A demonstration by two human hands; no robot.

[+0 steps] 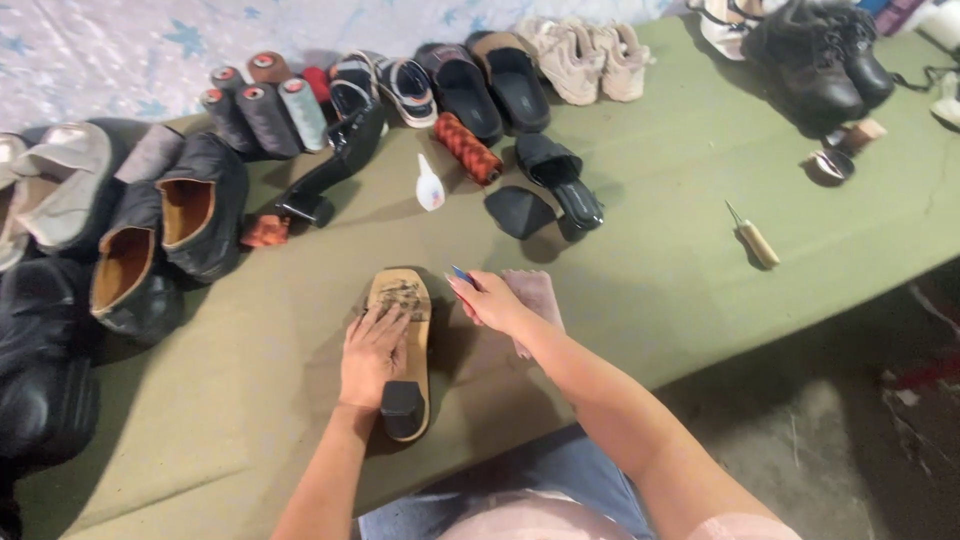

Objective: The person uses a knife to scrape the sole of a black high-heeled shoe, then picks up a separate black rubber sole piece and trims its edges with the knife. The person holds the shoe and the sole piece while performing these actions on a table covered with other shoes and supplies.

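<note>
A tan shoe sole (pixel 402 340) with a black block heel (pixel 403 410) lies upside down on the olive-green table (pixel 700 260), near the front edge and just left of centre, its toe pointing to twelve o'clock and its heel to six; a dark, rough patch shows on the forepart. The left hand (pixel 372 355) lies flat on the sole's middle, fingers spread and pressing down, not closed around anything. At three o'clock from the sole, the right hand (pixel 492 300) pinches a small blue-and-red tool (pixel 461 276) between thumb and fingers, its tip just beside the sole's toe end; what kind of tool it is cannot be made out. Under that hand lies a pale pinkish piece (pixel 535 300) of material. Further out at twelve o'clock stand a small white glue bottle (pixel 429 186), an orange-red thread spool (pixel 467 148) lying on its side, a black high-heeled shoe (pixel 335 170) and a black mule (pixel 562 182) with a loose black piece (pixel 518 212) beside it. At two o'clock, well apart, an awl with a wooden handle (pixel 755 238) rests on the table. At ten o'clock sit grey thread cones (pixel 262 115), and at nine o'clock black ankle boots (pixel 165 240) with tan lining. Sandals (pixel 480 85) and pale sneakers (pixel 585 58) line the far edge.
</note>
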